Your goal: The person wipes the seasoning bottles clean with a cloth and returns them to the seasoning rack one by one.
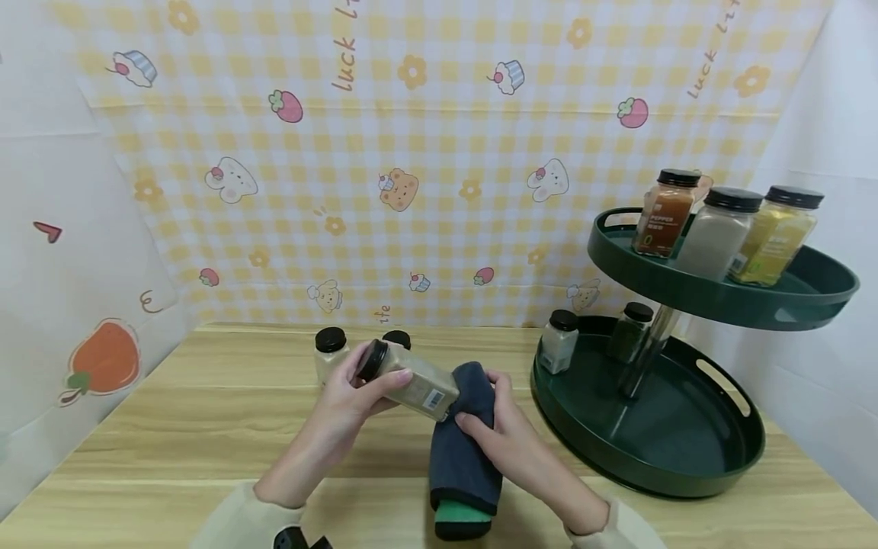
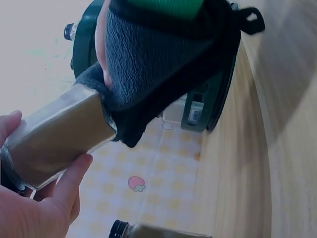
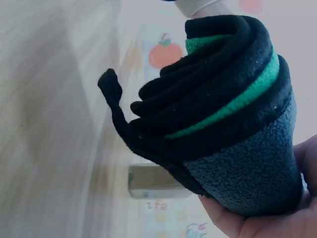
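My left hand (image 1: pixel 353 396) grips a square clear spice jar (image 1: pixel 420 381) near its black lid. The jar is tilted, lid toward the left, and holds a pale brown powder that fills much of the left wrist view. Opposite it, my right hand (image 1: pixel 511 431) holds a folded dark grey cloth (image 1: pixel 461 454) with green inside layers and black edging. The cloth touches the jar's bottom end. In the right wrist view, the fabric's stacked folds (image 3: pixel 213 99) and a black hanging loop (image 3: pixel 111 91) show. Part of the right hand's fingers is hidden behind the cloth.
Two black-lidded jars stand behind my left hand, one jar (image 1: pixel 329 347) plainer to see than the other (image 1: pixel 398 338). On the right, a dark green two-tier tray (image 1: pixel 693 450) carries three jars above, including a pepper jar (image 1: pixel 664 217), and two below, one a white-labelled jar (image 1: pixel 559 343).
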A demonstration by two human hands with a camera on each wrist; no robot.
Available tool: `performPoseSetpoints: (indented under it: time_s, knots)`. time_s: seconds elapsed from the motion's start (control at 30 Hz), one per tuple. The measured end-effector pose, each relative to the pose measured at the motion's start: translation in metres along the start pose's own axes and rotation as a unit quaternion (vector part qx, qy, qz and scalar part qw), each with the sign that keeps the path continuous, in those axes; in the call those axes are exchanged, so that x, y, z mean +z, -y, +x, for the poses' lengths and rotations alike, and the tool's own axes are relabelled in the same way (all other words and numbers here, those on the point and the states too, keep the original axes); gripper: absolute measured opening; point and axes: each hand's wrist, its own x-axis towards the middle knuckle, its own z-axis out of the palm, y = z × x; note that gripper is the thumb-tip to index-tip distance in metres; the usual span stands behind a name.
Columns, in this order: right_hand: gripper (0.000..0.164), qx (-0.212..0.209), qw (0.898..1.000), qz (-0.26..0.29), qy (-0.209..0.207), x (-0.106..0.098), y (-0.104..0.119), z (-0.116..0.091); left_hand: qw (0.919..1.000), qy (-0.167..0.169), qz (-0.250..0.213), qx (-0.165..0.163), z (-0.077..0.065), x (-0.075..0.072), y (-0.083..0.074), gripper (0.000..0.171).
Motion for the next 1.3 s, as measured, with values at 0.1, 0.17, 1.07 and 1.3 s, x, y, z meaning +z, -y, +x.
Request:
performPoseSetpoints:
  time_s: [0.1,0.17,1.07,1.3]
  knots:
    - [0.052,-0.002,1.000,0.007,-0.009,0.000,-0.006,0.005,0.9999,0.016,-0.003,-0.003,0.001,0.004,0.000,0.055]
    - [0.051,-0.002,1.000,0.015,-0.014,0.000,-0.010,0.009,0.9997,0.023,-0.005,-0.005,0.002,0.007,0.000,0.058]
    - [0.055,0.013,0.998,0.054,-0.043,-0.003,-0.001,0.003,0.9997,0.015,-0.020,0.001,0.006,0.011,-0.007,0.057]
    - [0.053,0.013,0.999,0.045,0.009,0.005,-0.013,0.008,0.9996,0.015,-0.024,-0.001,0.005,0.010,-0.005,0.056]
